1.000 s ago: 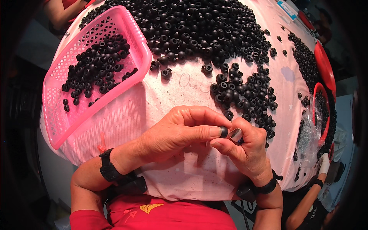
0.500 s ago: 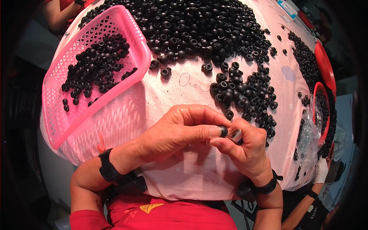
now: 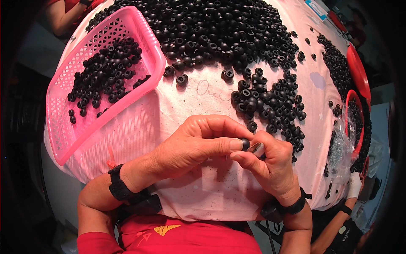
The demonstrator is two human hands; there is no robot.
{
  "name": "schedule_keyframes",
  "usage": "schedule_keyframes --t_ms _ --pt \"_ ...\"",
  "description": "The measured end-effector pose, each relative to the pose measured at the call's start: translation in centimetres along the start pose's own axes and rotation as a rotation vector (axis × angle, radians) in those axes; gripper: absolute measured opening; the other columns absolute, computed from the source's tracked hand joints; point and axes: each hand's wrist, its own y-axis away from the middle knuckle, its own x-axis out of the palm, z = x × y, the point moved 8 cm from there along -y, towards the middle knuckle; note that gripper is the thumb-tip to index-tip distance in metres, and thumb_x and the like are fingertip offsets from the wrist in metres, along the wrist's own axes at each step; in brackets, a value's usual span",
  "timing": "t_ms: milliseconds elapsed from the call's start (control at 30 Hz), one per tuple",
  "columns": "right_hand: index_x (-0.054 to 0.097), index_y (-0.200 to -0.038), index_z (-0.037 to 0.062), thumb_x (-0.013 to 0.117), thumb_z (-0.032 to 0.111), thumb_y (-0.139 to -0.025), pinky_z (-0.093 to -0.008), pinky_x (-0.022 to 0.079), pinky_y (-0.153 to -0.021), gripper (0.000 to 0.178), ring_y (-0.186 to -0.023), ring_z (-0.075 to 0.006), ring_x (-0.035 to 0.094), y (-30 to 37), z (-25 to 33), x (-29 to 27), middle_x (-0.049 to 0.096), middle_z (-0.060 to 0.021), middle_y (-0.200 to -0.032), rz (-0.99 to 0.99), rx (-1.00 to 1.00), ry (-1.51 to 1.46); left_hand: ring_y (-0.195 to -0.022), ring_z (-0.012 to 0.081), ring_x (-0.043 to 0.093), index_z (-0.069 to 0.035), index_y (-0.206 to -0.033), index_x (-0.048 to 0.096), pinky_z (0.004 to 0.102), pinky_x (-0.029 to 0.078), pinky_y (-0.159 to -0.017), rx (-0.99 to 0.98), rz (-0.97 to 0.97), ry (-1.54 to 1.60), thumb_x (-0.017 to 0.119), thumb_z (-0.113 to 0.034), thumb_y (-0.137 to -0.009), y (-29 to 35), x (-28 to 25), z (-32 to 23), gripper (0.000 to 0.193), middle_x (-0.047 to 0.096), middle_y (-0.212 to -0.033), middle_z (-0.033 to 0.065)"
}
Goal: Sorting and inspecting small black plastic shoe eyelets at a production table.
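My left hand (image 3: 192,146) pinches a small black rubber ring (image 3: 245,144) between thumb and fingers. My right hand (image 3: 272,163) meets it from the right, holding a small shiny metal piece (image 3: 256,148) against the ring. Both hands hover over the near part of a table under a pink cloth (image 3: 211,190). A cluster of loose black rings (image 3: 268,101) lies just beyond my fingers, and a much larger heap (image 3: 220,29) covers the far side of the table.
A pink plastic basket (image 3: 67,127) with several black rings sits tilted at the left. Red trays (image 3: 357,72) with more rings and a clear plastic bag (image 3: 340,148) lie at the right edge. Another person's gloved hand (image 3: 353,186) shows at lower right.
The hands stay in the same place; the fingers shift only slightly around the ring and the metal piece.
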Motion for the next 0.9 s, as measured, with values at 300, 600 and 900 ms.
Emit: schedule_keyframes --t_ms 300,600,900 --pt "0.058 -0.074 0.0053 0.079 0.036 -0.076 -0.0272 0.046 -0.045 0.038 -0.05 -0.0151 0.062 -0.1 0.1 0.2 0.06 -0.0052 -0.056 0.003 0.0 -0.008 -0.082 0.0048 0.059 -0.002 -0.116 0.061 0.0182 0.047 -0.069 -0.01 -0.002 -0.038 0.063 -0.012 -0.092 0.0 -0.1 -0.2 0.026 0.066 -0.098 0.0027" --pt "0.063 -0.093 0.0038 0.085 0.011 -0.07 -0.0201 0.044 -0.046 0.033 -0.053 -0.006 0.058 0.5 1.6 -1.7 0.066 -0.005 -0.076 -0.182 -0.159 -0.115 -0.073 0.0047 0.057 -0.004 -0.108 0.062 0.0177 0.043 -0.061 -0.041 -0.096 0.051 0.065 -0.011 -0.091 0.0 -0.2 0.1 0.019 0.065 -0.091 0.0011" --pt "0.07 -0.089 0.0021 0.079 0.007 -0.077 -0.0193 0.043 -0.052 0.015 -0.058 -0.0032 0.055 0.1 -0.4 -1.4 0.069 -0.0028 -0.076 -0.094 0.043 -0.428 -0.069 0.0049 0.053 -0.004 -0.1 0.063 0.0191 0.041 -0.058 -0.015 -0.02 0.032 0.067 -0.011 -0.089 -0.1 -0.5 0.3 0.014 0.065 -0.088 0.0035"
